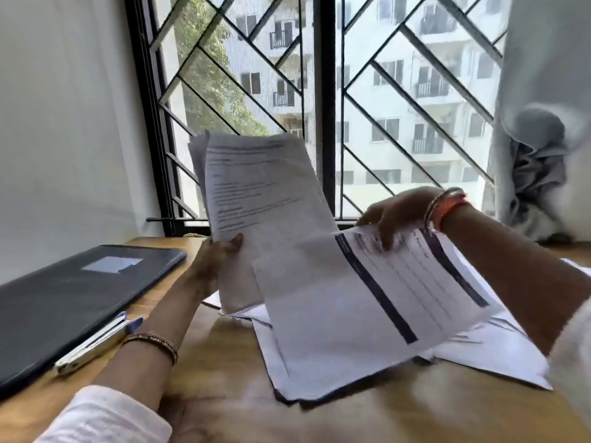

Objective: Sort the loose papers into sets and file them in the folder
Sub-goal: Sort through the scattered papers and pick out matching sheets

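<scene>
My left hand (217,257) grips a stack of printed sheets (256,193) by its lower left edge and holds it upright above the wooden desk (198,394). My right hand (396,212) pinches the far edge of a form with dark bands (399,289), lifted at a slant over a loose pile of white papers (479,350) lying on the desk. A closed dark folder (64,295) lies flat at the left, apart from both hands. The frame is blurred by motion.
A pen and a slim white object (96,343) rest on the folder's near edge. A barred window (319,91) runs along the back of the desk. A grey curtain (537,139) hangs bunched at the right. A white wall stands at the left.
</scene>
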Demonstrator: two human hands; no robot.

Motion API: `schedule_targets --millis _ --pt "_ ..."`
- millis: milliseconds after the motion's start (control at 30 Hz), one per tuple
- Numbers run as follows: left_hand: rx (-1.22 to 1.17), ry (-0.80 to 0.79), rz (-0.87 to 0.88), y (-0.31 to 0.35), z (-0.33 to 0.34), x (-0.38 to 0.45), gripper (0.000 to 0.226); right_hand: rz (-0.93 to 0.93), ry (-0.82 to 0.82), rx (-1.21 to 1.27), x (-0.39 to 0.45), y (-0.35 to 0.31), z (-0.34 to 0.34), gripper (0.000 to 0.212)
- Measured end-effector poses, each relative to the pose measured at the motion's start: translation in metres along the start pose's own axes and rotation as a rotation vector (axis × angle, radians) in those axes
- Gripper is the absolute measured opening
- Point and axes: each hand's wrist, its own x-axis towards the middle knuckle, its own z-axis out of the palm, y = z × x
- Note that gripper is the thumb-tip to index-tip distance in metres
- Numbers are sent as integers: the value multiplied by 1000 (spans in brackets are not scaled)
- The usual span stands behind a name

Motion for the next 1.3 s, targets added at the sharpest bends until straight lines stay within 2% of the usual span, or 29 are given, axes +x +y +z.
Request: schedule_targets --millis 100,167,233,300,400,533,600,667,767,800,867,933,1000,1067,1133,1300 --pt "70 -143 -69 -1 6 -6 27 13 40 -317 13 -36 3 47" --pt "118 -128 -40 -2 13 -8 14 11 139 -654 17 -58 12 36" --pt "158 -71 -8 -3 18 -8 12 -34 296 -851 26 -70 25 29" --pt "236 -68 34 -5 21 -10 9 -131 470 -901 39 -80 34 26" --pt "298 -73 90 -7 28 -14 11 -219 560 -952 46 -97 37 34" --pt "307 -85 170 -6 33 -19 15 -256 700 -1123 49 -114 44 32" --pt "365 -66 213 -8 35 -21 13 -276 793 -1126 55 -115 53 26" --pt "348 -63 218 -9 36 -21 15 -265 928 -1101 60 -111 55 32" --pt "254 -22 146 -10 32 -17 4 -70 1077 -935 58 -81 44 83" --pt "225 3 116 -10 30 -15 2 -1 1091 -798 55 -65 41 96" --pt "167 55 77 -11 26 -13 7 81 1077 -392 47 -33 39 106" --pt "138 94 67 -11 22 -9 7 57 942 78 41 -2 42 97" --pt "121 99 53 -10 20 -8 3 -33 666 548 37 21 48 68" --pt "90 102 37 -10 20 -8 6 -102 503 850 33 38 54 36" --pt "94 93 20 -11 20 -9 13 -166 503 922 32 48 56 23" --pt "109 59 17 -13 23 -13 7 -221 496 958 32 45 65 20"
